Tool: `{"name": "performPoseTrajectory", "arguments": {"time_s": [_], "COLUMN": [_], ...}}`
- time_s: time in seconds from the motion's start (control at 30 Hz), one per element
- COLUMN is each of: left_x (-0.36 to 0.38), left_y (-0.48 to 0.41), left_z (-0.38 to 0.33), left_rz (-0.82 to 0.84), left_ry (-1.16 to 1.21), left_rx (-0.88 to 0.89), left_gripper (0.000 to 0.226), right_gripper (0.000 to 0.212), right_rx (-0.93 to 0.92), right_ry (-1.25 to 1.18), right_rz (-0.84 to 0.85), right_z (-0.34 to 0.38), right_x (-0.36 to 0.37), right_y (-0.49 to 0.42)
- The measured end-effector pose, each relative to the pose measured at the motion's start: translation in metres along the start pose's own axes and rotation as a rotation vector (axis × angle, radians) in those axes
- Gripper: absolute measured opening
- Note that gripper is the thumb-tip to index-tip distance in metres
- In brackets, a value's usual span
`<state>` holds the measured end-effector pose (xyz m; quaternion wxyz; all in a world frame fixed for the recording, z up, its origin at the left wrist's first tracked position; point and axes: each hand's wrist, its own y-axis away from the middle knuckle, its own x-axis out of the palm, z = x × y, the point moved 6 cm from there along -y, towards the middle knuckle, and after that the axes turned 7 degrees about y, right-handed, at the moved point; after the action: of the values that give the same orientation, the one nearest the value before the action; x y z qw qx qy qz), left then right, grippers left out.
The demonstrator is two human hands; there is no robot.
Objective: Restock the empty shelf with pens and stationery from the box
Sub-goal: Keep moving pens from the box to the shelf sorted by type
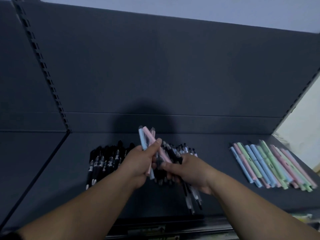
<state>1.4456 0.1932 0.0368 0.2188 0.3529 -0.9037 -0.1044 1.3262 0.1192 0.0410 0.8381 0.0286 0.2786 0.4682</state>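
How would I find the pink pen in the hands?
Look at the dark shelf, above its middle where two hands meet. The left hand grips a pink pen, pointing up beside a blue pen; the right hand holds black pens.

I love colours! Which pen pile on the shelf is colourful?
The pastel row, far right: pink, blue, green. Left pile and middle pile look black.

I read shelf (52, 179) dark slate grey; black pen pile (102, 163), left of centre, white markings; pastel pens (266, 163), right of frame, blue, pink, green; held bundle (149, 135), centre, pale blue, pink, black; wall (207, 7), top, pale grey.
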Motion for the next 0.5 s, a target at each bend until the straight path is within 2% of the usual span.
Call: {"name": "performPoseTrajectory", "arguments": {"time_s": [0.07, 0.13, 0.23, 0.37, 0.43, 0.5], "left_x": [0.014, 0.025, 0.033, 0.034, 0.041, 0.051], "left_y": [-0.001, -0.003, -0.008, -0.007, -0.001, 0.004], "left_z": [0.002, 0.003, -0.002, -0.006, 0.003, 0.013], "left_rz": [0.016, 0.024, -0.054, -0.167, -0.149, -0.117], "left_ry": [0.039, 0.026, 0.028, 0.037, -0.072, -0.192], "left_rx": [-0.045, -0.064, -0.013, 0.065, 0.065, 0.091], "left_gripper": [0.027, 0.026, 0.024, 0.019, 0.019, 0.019], "right_gripper": [0.024, 0.027, 0.028, 0.025, 0.021, 0.016], "right_rx": [-0.055, -0.101, -0.142, -0.121, -0.139, -0.181], "right_ry": [0.015, 0.04, 0.017, -0.271, -0.252, -0.131], "right_rz": [0.066, 0.105, 0.09, -0.07, -0.214, -0.384], "right_z": [0.002, 0.005, 0.004, -0.009, -0.018, -0.027], "right_x": [-0.005, -0.013, -0.03, -0.068, -0.092, -0.114], "right_y": [0.005, 0.01, 0.013, 0.008, 0.008, 0.012]}}
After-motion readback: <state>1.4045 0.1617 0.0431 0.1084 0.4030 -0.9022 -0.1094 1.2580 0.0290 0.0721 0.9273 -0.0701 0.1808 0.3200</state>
